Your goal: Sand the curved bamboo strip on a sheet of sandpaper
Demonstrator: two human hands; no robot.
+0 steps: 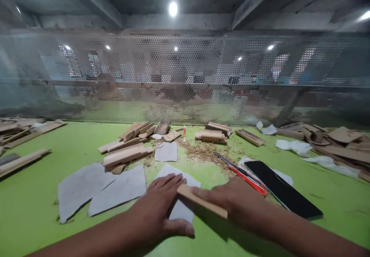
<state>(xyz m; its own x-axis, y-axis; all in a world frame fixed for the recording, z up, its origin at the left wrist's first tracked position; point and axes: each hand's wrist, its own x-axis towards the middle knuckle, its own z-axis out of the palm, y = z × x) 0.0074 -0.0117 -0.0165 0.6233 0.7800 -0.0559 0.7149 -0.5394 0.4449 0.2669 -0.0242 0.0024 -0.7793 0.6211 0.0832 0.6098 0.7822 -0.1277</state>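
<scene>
My left hand (160, 203) lies flat with its fingers stretched out, pressing a pale grey-white sheet (182, 210) onto the green table. In my right hand (241, 199) is a short, flat bamboo piece (200, 200), gripped with the thumb along its upper side. The far end of that piece is beside my left fingers, over the sheet; whether it touches the sheet I cannot tell. Two larger torn pale sheets (118, 189) rest to the left of my left hand. A small square sheet (166, 151) is just ahead.
Split bamboo pieces (124, 155) are piled ahead, with more (211, 135) past the wood shavings (206, 151). A red-handled cutting tool (248, 178) and a black phone (281, 187) lie right of my right hand. Perforated metal mesh (185, 103) borders the green table (75, 141).
</scene>
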